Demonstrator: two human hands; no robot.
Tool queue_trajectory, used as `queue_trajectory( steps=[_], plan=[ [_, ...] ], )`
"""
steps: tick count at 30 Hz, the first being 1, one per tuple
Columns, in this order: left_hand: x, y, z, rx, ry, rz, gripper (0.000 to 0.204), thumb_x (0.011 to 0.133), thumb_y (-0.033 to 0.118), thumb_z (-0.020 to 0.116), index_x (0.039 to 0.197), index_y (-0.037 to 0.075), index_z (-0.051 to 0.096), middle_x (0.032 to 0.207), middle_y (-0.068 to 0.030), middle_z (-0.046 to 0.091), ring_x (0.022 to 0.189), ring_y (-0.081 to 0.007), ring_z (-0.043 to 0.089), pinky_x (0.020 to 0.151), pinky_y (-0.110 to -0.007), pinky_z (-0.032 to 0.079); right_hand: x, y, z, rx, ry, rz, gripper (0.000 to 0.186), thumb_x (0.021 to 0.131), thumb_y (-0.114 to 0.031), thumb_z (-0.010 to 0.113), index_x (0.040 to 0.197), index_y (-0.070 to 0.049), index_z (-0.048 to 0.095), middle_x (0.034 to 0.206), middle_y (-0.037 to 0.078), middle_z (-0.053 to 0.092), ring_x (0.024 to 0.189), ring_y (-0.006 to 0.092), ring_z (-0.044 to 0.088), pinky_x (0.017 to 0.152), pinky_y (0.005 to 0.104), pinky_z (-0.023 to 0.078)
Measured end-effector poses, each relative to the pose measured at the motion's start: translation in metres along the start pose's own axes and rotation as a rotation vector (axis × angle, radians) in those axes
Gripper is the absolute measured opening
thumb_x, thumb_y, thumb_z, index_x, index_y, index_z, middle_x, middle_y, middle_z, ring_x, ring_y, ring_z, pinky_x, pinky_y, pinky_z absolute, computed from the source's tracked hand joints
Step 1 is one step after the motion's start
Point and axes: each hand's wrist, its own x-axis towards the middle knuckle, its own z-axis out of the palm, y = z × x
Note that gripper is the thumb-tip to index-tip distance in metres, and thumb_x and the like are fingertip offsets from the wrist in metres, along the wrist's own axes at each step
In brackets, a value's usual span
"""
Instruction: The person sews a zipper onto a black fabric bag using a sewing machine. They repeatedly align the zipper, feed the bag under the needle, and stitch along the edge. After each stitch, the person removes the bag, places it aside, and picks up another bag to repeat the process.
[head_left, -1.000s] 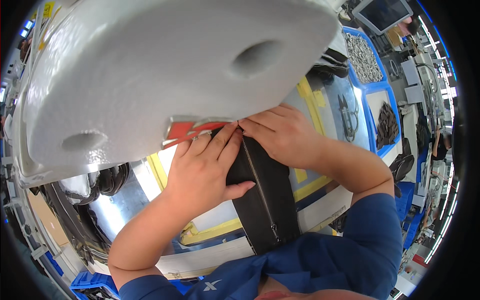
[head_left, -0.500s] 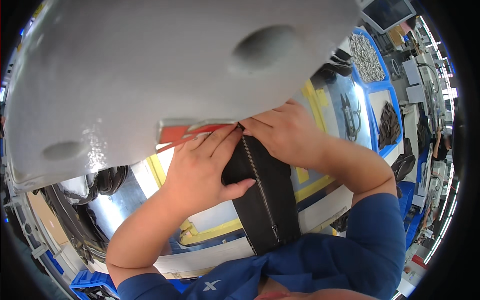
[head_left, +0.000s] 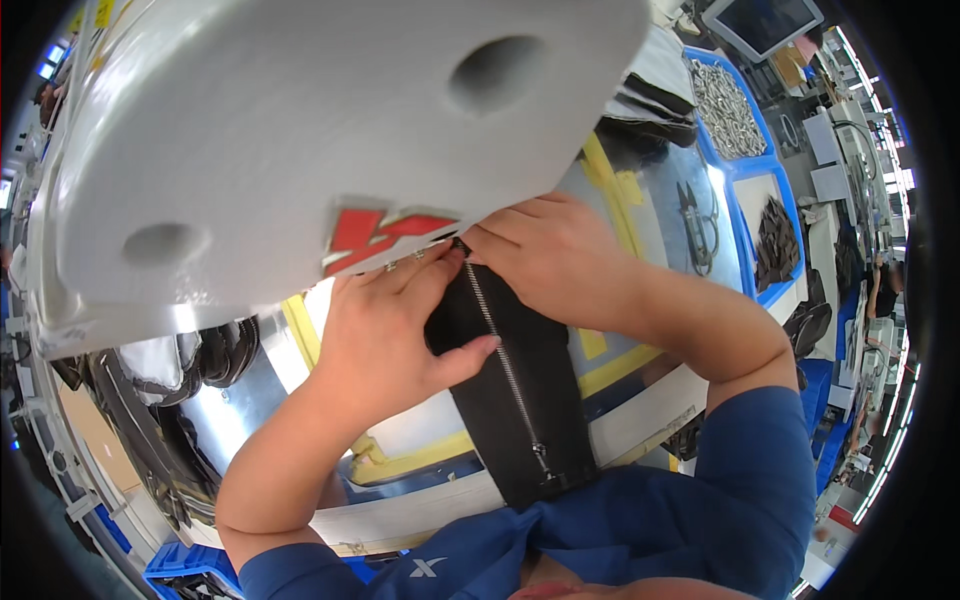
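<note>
A black fabric piece [head_left: 545, 370] with a metal zipper [head_left: 505, 365] down its middle lies lengthwise from the machine to my chest. The zipper's slider [head_left: 540, 450] is at the near end. My left hand [head_left: 380, 335] lies flat on the fabric's left side, thumb stretched toward the zipper teeth. On the far right side rests my right hand [head_left: 560, 260], fingers extended and their tips close to the zipper. Above both hands looms the glossy white body of what looks like a sewing machine [head_left: 300, 120], bearing a red emblem. It hides the fabric's far end and some fingertips.
Yellow tape strips [head_left: 420, 462] mark the worktop. Scissors [head_left: 697, 228] lie at the right, beside blue trays holding metal parts [head_left: 728, 110] and dark pieces [head_left: 776, 245]. Stacked black pieces [head_left: 655, 110] sit behind my right hand; more dark pieces [head_left: 225, 355] lie at the left.
The view has shifted, so the machine body sits higher and farther left and its red emblem shows more fully. Both hands keep nearly the same pose on the fabric.
</note>
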Motion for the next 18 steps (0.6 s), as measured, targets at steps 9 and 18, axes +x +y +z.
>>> queue_trajectory(
  steps=[9,18],
  plan=[
    [-0.008,-0.006,-0.020,0.073,-0.015,-0.075,0.070,0.070,0.039,0.092,0.124,-0.002,0.076,0.122,-0.0182,0.076,0.119,-0.0377,0.067,0.107,-0.047,0.046,0.019,-0.016,0.009,-0.012,-0.061,0.043,0.017,0.087,-0.013,0.066,0.101,-0.006,0.073,0.098,0.006,0.071,0.094,0.0235,0.072,0.088,0.0371,0.054],
    [-0.006,-0.010,-0.022,0.049,0.012,-0.021,0.067,0.072,0.039,0.089,0.123,-0.002,0.075,0.099,-0.0187,0.076,0.093,-0.0361,0.072,0.086,-0.044,0.055,0.020,-0.017,0.006,-0.010,-0.104,0.054,0.017,0.087,-0.014,0.066,0.100,-0.007,0.073,0.097,0.005,0.072,0.092,0.0238,0.073,0.088,0.0378,0.055]
  ],
)
